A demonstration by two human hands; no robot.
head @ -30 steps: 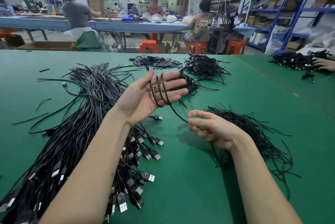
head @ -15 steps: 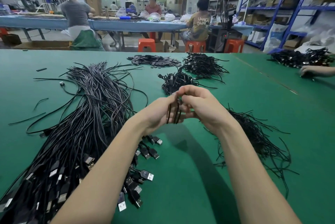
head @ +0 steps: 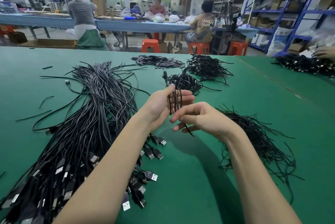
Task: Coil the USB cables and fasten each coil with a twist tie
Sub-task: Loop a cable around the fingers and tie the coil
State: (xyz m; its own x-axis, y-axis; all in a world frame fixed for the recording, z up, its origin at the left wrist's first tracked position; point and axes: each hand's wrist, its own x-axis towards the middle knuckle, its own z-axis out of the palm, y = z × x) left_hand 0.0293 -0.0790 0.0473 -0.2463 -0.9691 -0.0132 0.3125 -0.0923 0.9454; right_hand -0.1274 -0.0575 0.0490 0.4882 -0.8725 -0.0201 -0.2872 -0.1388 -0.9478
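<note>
- Since half a second before, our hands had drawn apart over the green counter (head: 208, 178).
- Left hand (head: 163, 104) held the coiled USB cable (head: 174, 101) looped round its fingers, thumb clamping it.
- Right hand (head: 201, 118) pinched a twist tie (head: 188, 130) just beside the coil.
- Loose cables (head: 81, 124) lay left; ties pile (head: 257, 142) right.

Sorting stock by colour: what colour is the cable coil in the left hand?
Black, seen in the head view: the cable coil.
</note>
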